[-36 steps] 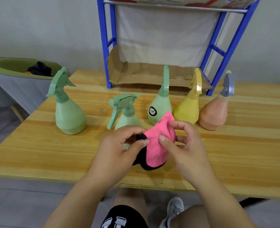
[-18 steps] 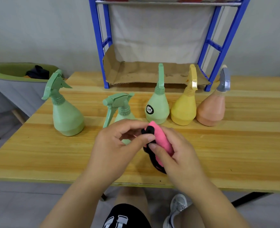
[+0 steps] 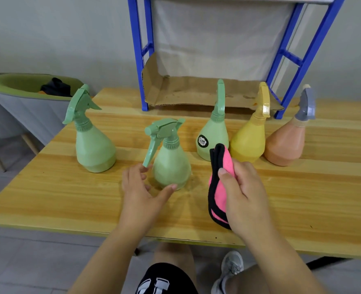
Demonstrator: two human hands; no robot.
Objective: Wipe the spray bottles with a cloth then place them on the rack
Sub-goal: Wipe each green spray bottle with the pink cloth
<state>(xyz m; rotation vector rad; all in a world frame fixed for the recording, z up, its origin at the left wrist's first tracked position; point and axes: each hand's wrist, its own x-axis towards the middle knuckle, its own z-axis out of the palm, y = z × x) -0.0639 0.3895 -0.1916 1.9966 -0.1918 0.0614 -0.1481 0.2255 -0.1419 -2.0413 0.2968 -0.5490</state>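
Note:
Several spray bottles stand on the wooden table (image 3: 302, 187). A green bottle (image 3: 172, 164) is nearest me, its trigger pointing left. My left hand (image 3: 141, 192) is open beside its base, fingers spread, thumb tip touching the bottle's lower front. My right hand (image 3: 245, 194) is shut on a folded pink cloth with black edging (image 3: 217, 185), held upright to the right of that bottle. Behind stand another green bottle (image 3: 93, 149) at left, a green labelled bottle (image 3: 214, 136), a yellow bottle (image 3: 249, 141) and an orange bottle with a grey trigger (image 3: 286, 145).
A blue metal rack (image 3: 138, 60) stands at the table's back, its lowest shelf lined with brown cardboard (image 3: 196, 94). A grey and green chair (image 3: 22, 107) with a dark item on it sits off the table's left side. My knees and a shoe show below the front edge.
My left hand has let go of the cloth and moved left and forward to the nearest green bottle. The right hand now holds the folded cloth alone, shifted right.

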